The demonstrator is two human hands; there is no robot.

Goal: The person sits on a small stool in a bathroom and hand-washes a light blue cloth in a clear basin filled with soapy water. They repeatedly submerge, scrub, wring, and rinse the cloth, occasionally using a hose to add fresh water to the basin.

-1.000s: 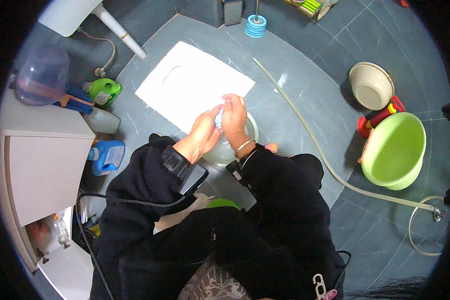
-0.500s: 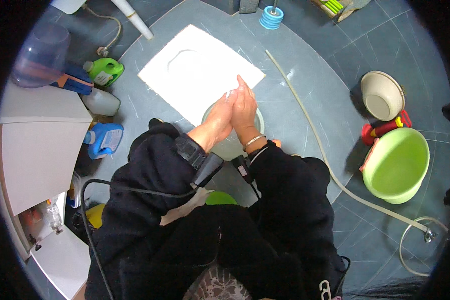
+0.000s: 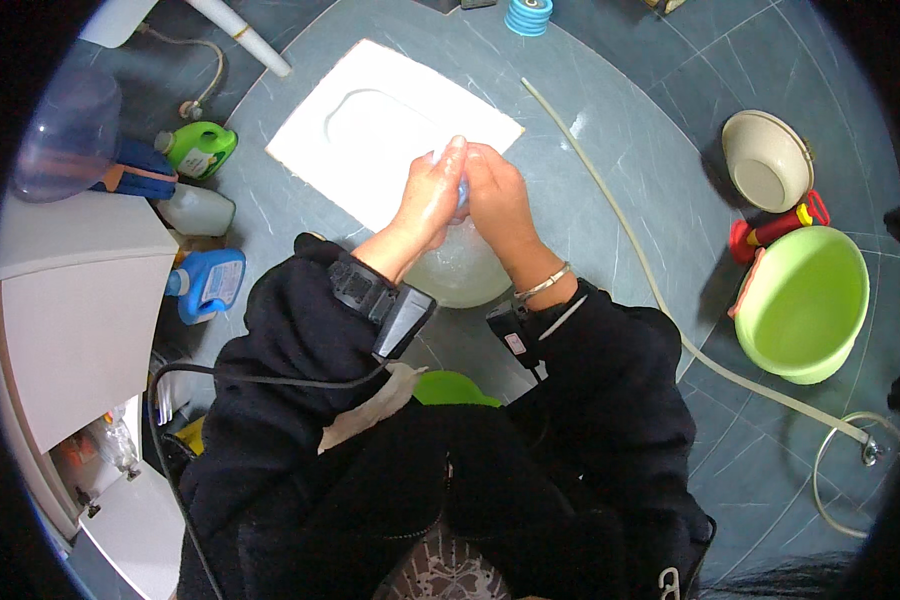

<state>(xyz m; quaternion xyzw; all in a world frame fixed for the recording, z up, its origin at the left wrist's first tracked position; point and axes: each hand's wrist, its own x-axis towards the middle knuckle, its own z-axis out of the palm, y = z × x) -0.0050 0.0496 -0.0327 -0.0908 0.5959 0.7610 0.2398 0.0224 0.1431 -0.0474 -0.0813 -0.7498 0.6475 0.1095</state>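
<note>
My left hand (image 3: pixel 425 203) and my right hand (image 3: pixel 500 196) meet over a pale, see-through basin (image 3: pixel 462 280). Fingers of both hands are curled in against each other. Between them shows a small pale-bluish thing (image 3: pixel 462 196), mostly covered, so its kind cannot be made out. The left hand's skin looks wet. Just beyond the hands lies a white squat toilet (image 3: pixel 370 120) set in the floor.
To the left stand a green bottle (image 3: pixel 202 150), a blue bottle (image 3: pixel 213 285) and a white cabinet (image 3: pixel 80 340). A pale hose (image 3: pixel 610 200) runs along the floor on the right. Farther right are a beige basin (image 3: pixel 767 165) and a green basin (image 3: pixel 805 305).
My hands, pressed together with straight fingers before, now have curled fingers. The wrists have moved apart, and the pale-bluish thing shows between the hands. The view has shifted slightly.
</note>
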